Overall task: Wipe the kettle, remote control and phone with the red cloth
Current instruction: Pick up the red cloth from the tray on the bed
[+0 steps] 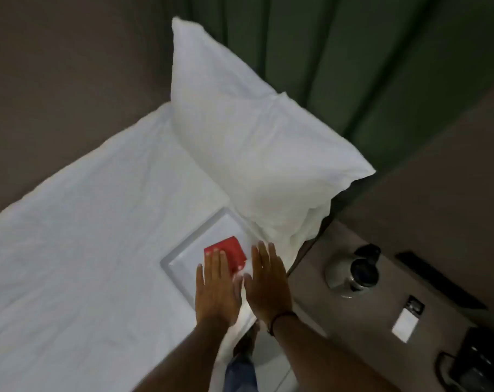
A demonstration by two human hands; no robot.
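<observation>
The red cloth [230,251] lies folded on the white tray [181,260] on the bed. Your left hand [216,290] and right hand [267,284] hover flat, fingers spread, holding nothing. The kettle [350,274] and remote control [438,280] sit unwiped on the bedside table [311,295]; I judge nothing is started.

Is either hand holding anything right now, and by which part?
Nothing is held: the left hand and right hand are flat and open above the red cloth.

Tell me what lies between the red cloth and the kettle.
Head view: the right hand, the white tray rim and pillow corner lie between red cloth and kettle.
</observation>
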